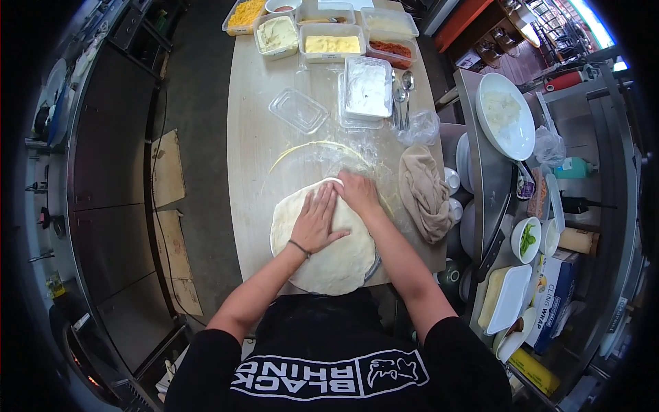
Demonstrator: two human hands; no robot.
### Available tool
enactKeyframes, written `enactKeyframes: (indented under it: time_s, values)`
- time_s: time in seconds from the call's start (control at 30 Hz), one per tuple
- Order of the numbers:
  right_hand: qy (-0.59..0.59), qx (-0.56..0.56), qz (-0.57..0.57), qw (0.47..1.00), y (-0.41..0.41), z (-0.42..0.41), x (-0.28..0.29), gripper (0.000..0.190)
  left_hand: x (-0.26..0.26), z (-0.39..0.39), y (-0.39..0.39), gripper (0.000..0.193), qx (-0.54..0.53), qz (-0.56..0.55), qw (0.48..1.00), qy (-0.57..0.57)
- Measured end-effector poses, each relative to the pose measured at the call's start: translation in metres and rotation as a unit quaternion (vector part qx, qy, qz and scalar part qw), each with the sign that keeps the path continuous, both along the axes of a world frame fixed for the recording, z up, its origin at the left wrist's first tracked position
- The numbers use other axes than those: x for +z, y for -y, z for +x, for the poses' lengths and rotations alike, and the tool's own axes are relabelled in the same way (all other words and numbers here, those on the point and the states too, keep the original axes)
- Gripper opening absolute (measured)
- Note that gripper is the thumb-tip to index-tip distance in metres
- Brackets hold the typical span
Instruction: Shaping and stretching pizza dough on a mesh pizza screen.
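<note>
A wide round sheet of pale dough (334, 273) lies before me at the near edge of the wooden table (252, 154). Under it the rim of a round metal pan (374, 267) shows at the right. My left hand (315, 220) rests flat on the dough, palm down, thumb spread to the side. At the far edge of the dough, my right hand (359, 191) is curled with its fingers on the rim of the dough, which looks pinched there; its fingertips are partly hidden. Beyond the hands, a yellow arc of crumbs (319, 144) and flour mark the tabletop.
A flour container (368, 87), spoons (406, 85) and a clear lid (298, 109) lie farther back. Tubs of butter-like spread (332, 45) and red filling (391, 50) line the far end. A towel (425, 193) lies right; a steel counter holds a white pan (505, 116).
</note>
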State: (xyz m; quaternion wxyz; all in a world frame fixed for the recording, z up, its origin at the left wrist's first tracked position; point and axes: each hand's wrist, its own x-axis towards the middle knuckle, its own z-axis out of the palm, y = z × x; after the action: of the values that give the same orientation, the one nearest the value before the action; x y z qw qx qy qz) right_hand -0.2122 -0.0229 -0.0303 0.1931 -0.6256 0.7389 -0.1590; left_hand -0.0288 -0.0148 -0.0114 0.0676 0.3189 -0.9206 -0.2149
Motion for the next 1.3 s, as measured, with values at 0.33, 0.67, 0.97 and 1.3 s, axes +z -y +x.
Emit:
enactKeyframes:
  time_s: [0.33,0.67,0.97,1.3]
  values:
    - [0.119,0.048,0.102,0.986,-0.02,0.006,0.018,0.032,-0.016,0.004,0.001,0.118,0.047,-0.035,0.997,0.056]
    - [-0.124,-0.014,-0.08,0.989,-0.024,-0.007,-0.014,0.034,-0.004,0.005,-0.009,0.112,0.089,-0.015,0.993,0.076]
    - [0.08,-0.014,-0.022,0.996,-0.016,-0.019,0.0,0.026,-0.014,-0.017,0.004,0.111,-0.023,-0.041,0.998,0.036]
    - [0.061,-0.111,-0.047,0.991,-0.066,0.037,0.009,0.03,-0.027,-0.017,-0.003,0.122,0.041,-0.066,0.993,0.086]
